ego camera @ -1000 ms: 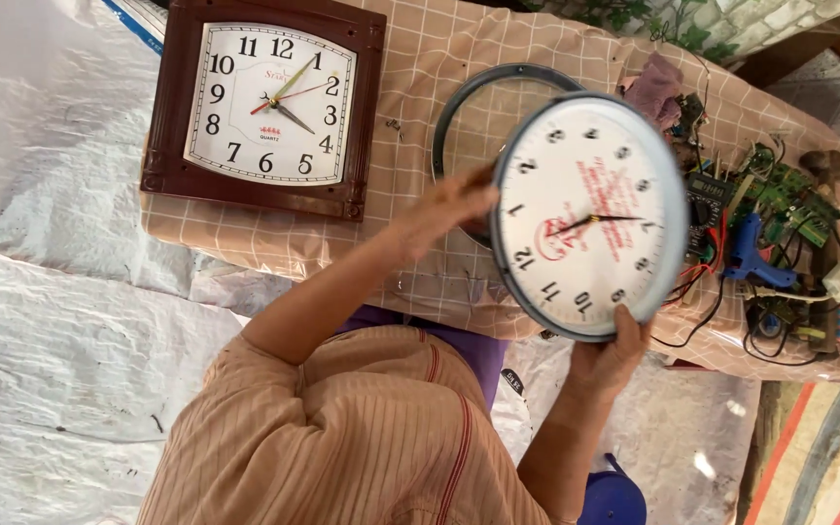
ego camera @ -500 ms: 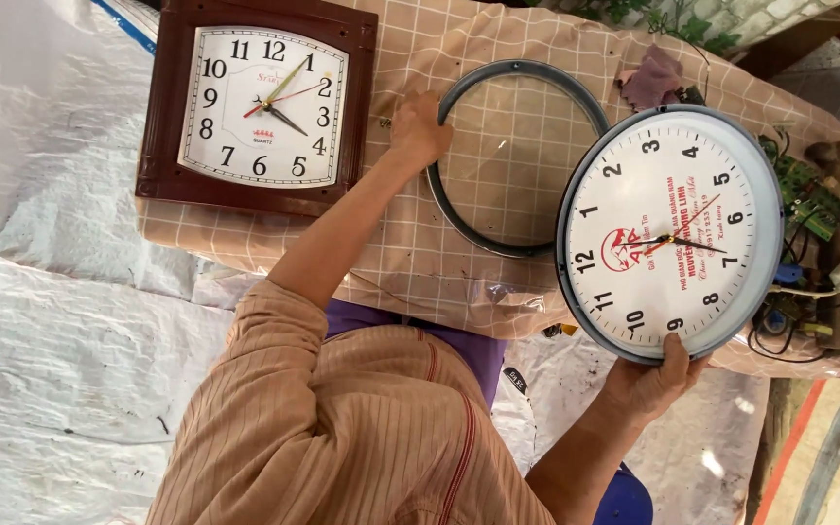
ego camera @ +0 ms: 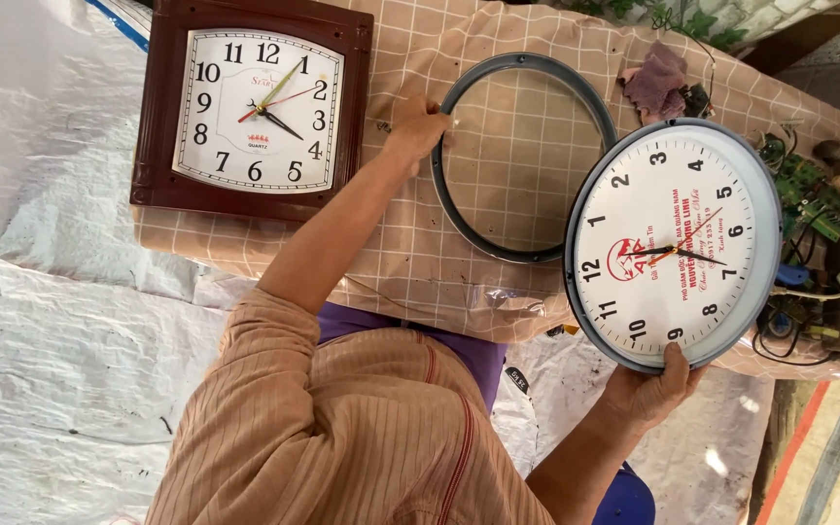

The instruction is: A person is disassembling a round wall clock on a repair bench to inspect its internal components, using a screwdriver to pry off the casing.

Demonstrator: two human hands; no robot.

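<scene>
My right hand [ego camera: 655,389] grips the lower rim of a round white wall clock [ego camera: 673,243] with a grey frame, held upright and turned so its dial sits sideways, over the right end of the table. My left hand [ego camera: 418,124] reaches forward and rests its fingers on the left rim of a loose grey clock ring [ego camera: 498,251]. That ring lies flat on the checked cloth [ego camera: 410,262]. The round clock overlaps the ring's right side in view.
A square brown-framed wall clock [ego camera: 255,107] lies flat at the table's left end. Circuit boards, wires and small tools [ego camera: 814,204] crowd the right edge, and a purple rag [ego camera: 658,78] lies at the back. White plastic sheeting [ego camera: 51,321] covers the floor.
The round clock moved right and lower and turned, uncovering the ring. My left hand left the clock face and went to the ring's left rim.
</scene>
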